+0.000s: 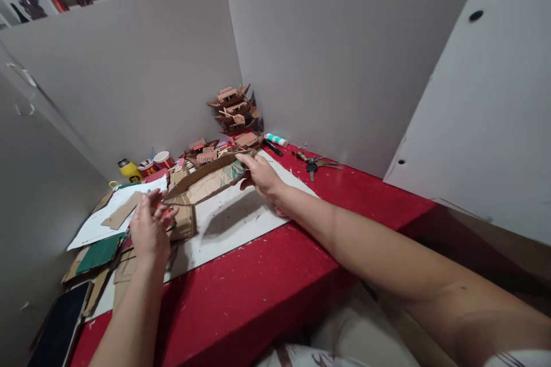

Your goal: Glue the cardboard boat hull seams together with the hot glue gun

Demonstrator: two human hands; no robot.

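Grey walls [336, 57] box in the far side, and a red table [241, 292] fills the middle, its right end lost in shadow. The white sheet [224, 235] on it is littered with tiny scraps, left part buried under cardboard. Held up over that: a long, shallow cardboard tray [210, 186], brown sides, pale crinkly inside, green patch at the right end. Far corner has stacked model boats [235, 109], too jumbled to count. Right hand [262, 175] is clamped on the tray's right end, fingers mostly hidden underneath. Left hand [150, 223] is half curled by the left end; can't tell if it's actually gripping.
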